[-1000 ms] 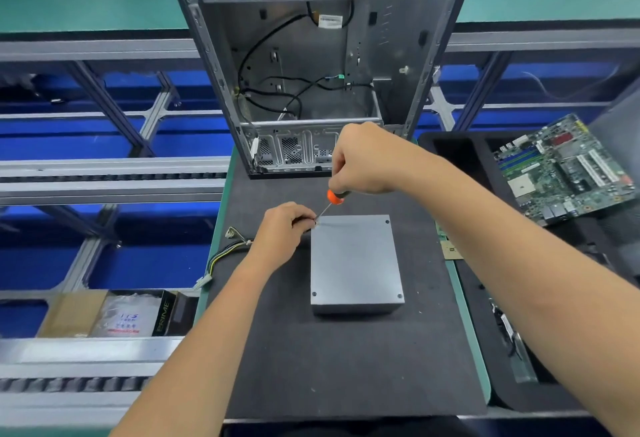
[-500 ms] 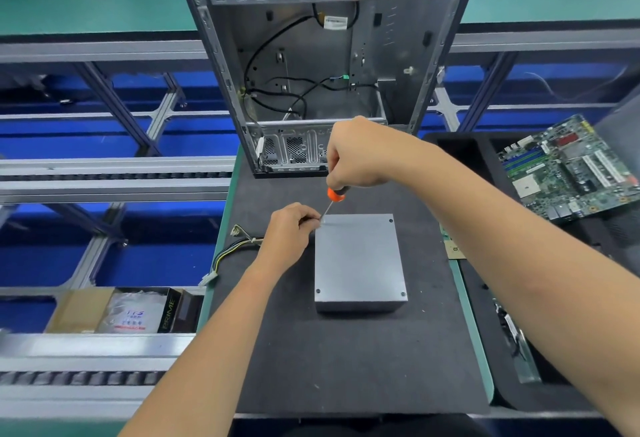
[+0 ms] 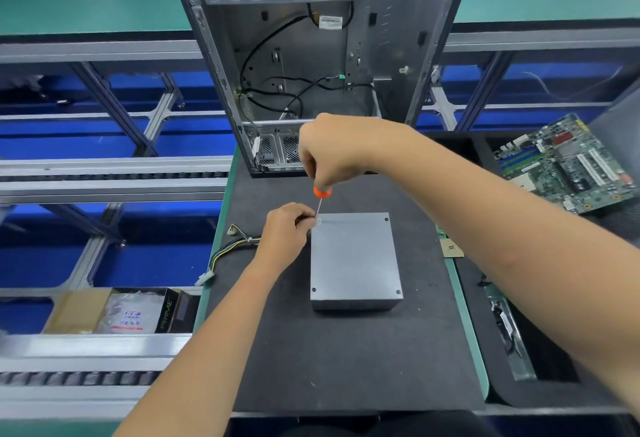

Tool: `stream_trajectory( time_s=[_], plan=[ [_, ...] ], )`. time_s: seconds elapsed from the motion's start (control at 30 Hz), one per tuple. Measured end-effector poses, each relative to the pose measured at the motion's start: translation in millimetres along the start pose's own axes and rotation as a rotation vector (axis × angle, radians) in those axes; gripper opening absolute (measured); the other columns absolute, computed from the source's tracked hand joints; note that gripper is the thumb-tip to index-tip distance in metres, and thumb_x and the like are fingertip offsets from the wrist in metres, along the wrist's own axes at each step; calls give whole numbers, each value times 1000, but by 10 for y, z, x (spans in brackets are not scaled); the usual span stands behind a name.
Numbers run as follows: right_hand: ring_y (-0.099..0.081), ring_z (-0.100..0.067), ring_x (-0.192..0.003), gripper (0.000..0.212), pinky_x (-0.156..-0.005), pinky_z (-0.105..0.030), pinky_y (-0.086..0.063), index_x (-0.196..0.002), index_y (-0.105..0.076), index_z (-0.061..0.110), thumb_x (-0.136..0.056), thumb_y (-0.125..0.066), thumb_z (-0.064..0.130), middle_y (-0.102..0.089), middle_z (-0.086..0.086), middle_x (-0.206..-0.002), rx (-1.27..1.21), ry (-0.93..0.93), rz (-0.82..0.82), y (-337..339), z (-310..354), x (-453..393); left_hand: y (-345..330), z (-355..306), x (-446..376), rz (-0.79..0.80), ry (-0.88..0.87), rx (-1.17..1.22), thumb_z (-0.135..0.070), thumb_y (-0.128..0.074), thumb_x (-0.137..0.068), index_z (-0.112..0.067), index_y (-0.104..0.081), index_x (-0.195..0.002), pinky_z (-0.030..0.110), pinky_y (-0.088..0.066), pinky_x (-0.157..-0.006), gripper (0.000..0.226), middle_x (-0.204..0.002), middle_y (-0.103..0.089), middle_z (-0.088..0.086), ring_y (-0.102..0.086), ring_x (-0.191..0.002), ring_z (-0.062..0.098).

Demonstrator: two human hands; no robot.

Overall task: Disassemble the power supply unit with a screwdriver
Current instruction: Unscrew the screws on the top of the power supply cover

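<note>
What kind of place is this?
Probably a workshop or factory line where computers get taken apart. An open computer case stands on the mat, a circuit board lies in a tray, and roller tracks run alongside.

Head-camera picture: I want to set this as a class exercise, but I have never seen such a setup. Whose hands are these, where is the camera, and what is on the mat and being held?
There is no machine here: a person wears a camera on the head, looking down at their own two bare hands. On the dark mat lies a grey metal box, the power supply unit, with a cable bundle trailing off to its left. The right hand grips an orange-handled screwdriver, tip down at the box's far left corner. The left hand has its fingers pinched at that same corner, by the tip. Behind stands an open, nearly empty computer case; a green circuit board lies to the right.
</note>
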State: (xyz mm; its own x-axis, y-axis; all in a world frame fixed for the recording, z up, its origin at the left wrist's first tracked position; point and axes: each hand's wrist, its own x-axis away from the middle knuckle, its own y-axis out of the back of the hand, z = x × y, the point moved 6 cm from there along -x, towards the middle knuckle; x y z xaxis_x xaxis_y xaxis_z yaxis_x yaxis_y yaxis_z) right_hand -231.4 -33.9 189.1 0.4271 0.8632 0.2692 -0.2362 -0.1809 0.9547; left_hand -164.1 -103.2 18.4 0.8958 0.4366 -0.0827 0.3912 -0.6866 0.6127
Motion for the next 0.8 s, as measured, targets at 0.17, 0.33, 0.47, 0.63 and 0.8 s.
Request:
stream_trajectory(
  time_s=[0.17, 0.33, 0.47, 0.63, 0.8],
  plan=[
    [-54, -19, -42, 24, -45, -21, -36, -62, -55, 11, -81, -51, 25, -51, 3, -32, 46, -66, 45, 49, 67, -59, 34, 16, -2, 48, 48, 30, -9, -68, -84, -13, -73, -87, 25, -53, -72, 7, -80, -70, -4, -63, -70, 11],
    [-61, -19, -49, 18, -49, -24, -44, -73, -60, 9, -84, -51, 19, -63, -3, -45, 188, -51, 156, 54, 83, -174, 61, 46, -13, 155, 141, 78, -6, -66, -84, -21, -72, -84, 16, -54, -69, 16, -79, -72, -2, -67, -66, 8],
    [-64, -23, -55, 22, -50, -26, -45, -62, -51, 11, -82, -56, 16, -58, -2, -47, 274, 63, 136, 34, 165, -215, 92, 44, -8, 167, 199, 137, -6, -68, -84, -24, -69, -79, 12, -51, -63, 19, -74, -72, 4, -63, -59, 5],
    [-65, -26, -64, 20, -54, -32, -49, -71, -50, 11, -82, -64, 22, -65, -8, -66, 412, 150, 133, -20, 239, -269, 66, 31, -9, 175, 230, 128, -10, -71, -82, -17, -68, -80, 7, -44, -55, 7, -70, -67, 0, -55, -51, -4],
    [-42, -19, -50, 38, -50, -30, -40, -56, -38, 14, -77, -70, 19, -42, -3, -57, 507, 273, 75, 21, 401, -234, 64, -79, -33, 126, 159, -44, -18, -69, -83, -8, -68, -74, 27, -52, -66, 13, -68, -68, 5, -62, -66, 16]
  ],
)
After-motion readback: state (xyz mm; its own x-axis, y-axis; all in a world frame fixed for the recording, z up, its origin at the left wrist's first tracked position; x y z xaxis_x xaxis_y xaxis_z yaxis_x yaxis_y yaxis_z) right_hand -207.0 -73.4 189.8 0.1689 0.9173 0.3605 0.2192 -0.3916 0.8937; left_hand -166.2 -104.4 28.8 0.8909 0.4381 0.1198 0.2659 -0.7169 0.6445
